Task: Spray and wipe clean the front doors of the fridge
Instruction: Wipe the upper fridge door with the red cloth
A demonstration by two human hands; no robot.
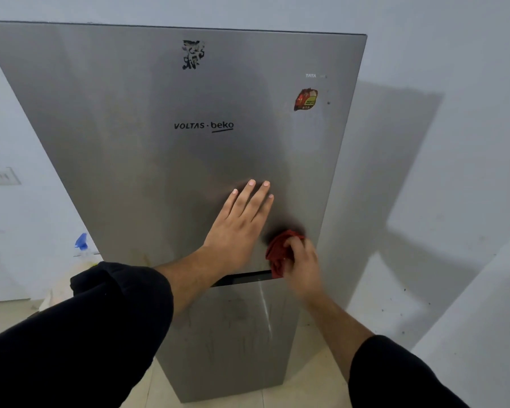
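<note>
From the head camera we look down the front of a tall silver fridge (106, 92) standing against a pale wall (454, 54). Our left hand (236, 231) lies flat on the upper door (147, 160), fingers straight and close together, holding nothing, fingertips pointing up toward the brand lettering (203, 126). Just to its right, our right hand (304, 260) grips a bunched red cloth (278, 254) and presses it against the lower right part of the same door, right above the dark gap (242, 278) that parts it from the lower door (239, 343). This hand is blurred, so we cannot make out each finger. Both arms wear black sleeves pushed up the forearm.

The lower door shows faint runs and streaks. High on the upper door sits a torn black sticker remnant (193, 54), and toward its right edge a red sticker (306, 99). Left of the fridge, low down, the blue head of a spray bottle (81, 241) shows. A switch plate (1, 176) is on the left wall, and the floor (306, 387) is pale tile.
</note>
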